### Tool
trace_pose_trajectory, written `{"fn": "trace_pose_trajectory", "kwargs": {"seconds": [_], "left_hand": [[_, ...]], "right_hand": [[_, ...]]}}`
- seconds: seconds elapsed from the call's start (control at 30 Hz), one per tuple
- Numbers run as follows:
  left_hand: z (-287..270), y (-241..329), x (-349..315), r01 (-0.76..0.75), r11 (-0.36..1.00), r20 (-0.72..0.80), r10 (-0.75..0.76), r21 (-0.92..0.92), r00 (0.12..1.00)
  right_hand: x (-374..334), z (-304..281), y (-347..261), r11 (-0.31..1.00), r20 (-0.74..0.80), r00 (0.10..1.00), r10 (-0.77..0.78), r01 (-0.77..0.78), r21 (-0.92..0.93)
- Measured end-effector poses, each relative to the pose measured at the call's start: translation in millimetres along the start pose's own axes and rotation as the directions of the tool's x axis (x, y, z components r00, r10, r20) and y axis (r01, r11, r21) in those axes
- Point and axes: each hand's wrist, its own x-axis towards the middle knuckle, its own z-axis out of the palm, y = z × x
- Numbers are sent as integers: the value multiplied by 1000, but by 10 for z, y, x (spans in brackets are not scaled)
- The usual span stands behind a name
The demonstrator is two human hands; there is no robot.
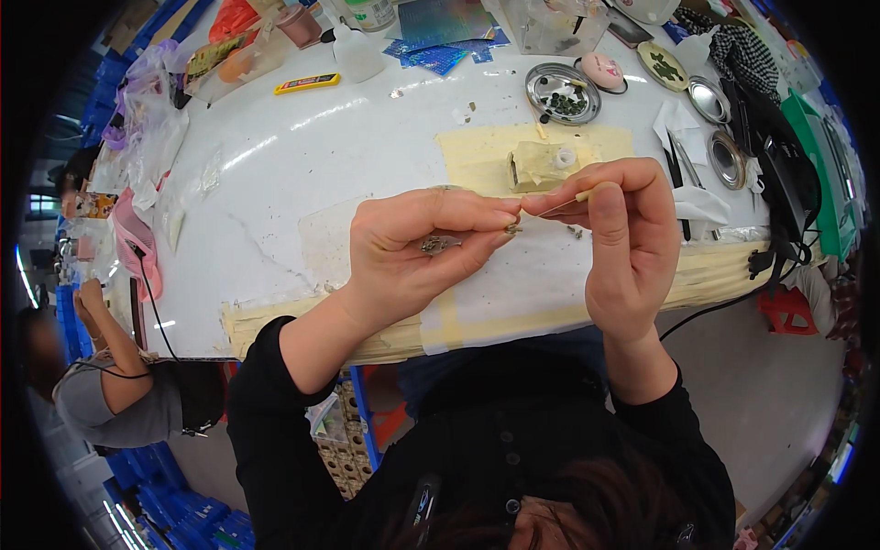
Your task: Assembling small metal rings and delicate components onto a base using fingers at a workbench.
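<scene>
Above the front of the table, my left hand (412,243) is closed, thumb and forefinger pinching a tiny metallic-looking piece (512,228). Its exact kind is too small to make out. My right hand (628,243) grips a thin needle-like tool (561,207) with a yellowish end, its fine tip pointing left toward the pinched piece. Whether tip and piece touch, I cannot tell. Small greyish bits (434,245) show at my left palm, partly hidden by the fingers. Just beyond the hands, a small block (532,170) with a whitish round piece on top rests on yellow tape.
A round metal dish (587,112) with dark green pieces stands at the back right, beside a pink rounded object (602,70). Tweezers (686,160) lie farther right. A yellow cutter knife (307,83) and a white bottle (356,53) are at the back left. Another person (119,394) sits at left.
</scene>
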Motion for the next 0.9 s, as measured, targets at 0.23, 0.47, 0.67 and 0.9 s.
{"fn": "trace_pose_trajectory", "kwargs": {"seconds": [0.23,0.47,0.67,0.9], "left_hand": [[6,1,-4,8,1000,-10,-8,8,1000],[-9,-15,-10,-9,1000,2,8,29,1000],[-3,-4,-3,-8,1000,-4,8,23,1000],[-2,-5,-9,-5,1000,-6,5,19,1000]], "right_hand": [[-6,-8,4,994,41,999,-34,38,-101],[-24,13,30,1000,4,1000,-30,30,-3],[-32,13,28,999,2,999,-32,32,-18],[-32,9,31,1000,9,1000,-29,29,-5]]}}
